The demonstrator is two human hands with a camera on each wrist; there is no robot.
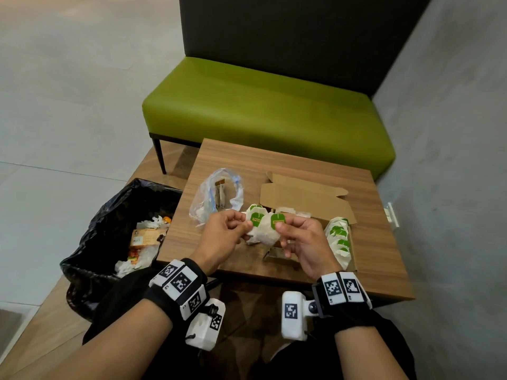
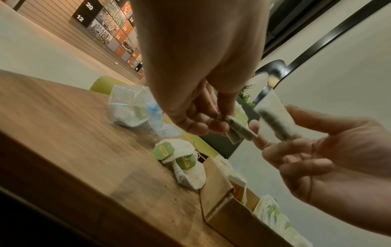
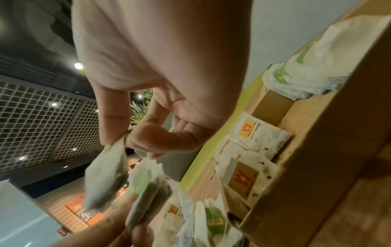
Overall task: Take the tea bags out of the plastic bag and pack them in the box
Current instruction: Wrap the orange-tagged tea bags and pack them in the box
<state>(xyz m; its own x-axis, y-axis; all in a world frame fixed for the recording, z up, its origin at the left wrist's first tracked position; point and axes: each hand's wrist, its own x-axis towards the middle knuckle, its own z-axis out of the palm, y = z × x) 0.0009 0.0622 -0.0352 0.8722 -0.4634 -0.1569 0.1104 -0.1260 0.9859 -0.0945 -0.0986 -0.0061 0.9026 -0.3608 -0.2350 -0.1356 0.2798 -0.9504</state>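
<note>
Above the wooden table (image 1: 219, 160), each hand pinches one white tea bag with a green tag. My left hand (image 1: 245, 225) holds the left tea bag (image 1: 255, 219). My right hand (image 1: 282, 229) holds the right tea bag (image 1: 270, 234). The two bags touch or overlap between my hands. Behind my left hand lies the clear plastic bag (image 1: 216, 196) with a few tea bags inside. The open cardboard box (image 1: 304, 198) lies under my right hand, with a row of green-tagged tea bags (image 1: 340, 239) at its right end. Loose tea bags (image 2: 180, 160) lie beside the box.
A bin with a black liner (image 1: 123, 234) holding rubbish stands left of the table. A green bench (image 1: 260, 111) runs behind the table, and a grey wall (image 1: 452, 160) is at the right. Yellow-and-red tagged tea bags (image 3: 243, 180) sit in the box's middle.
</note>
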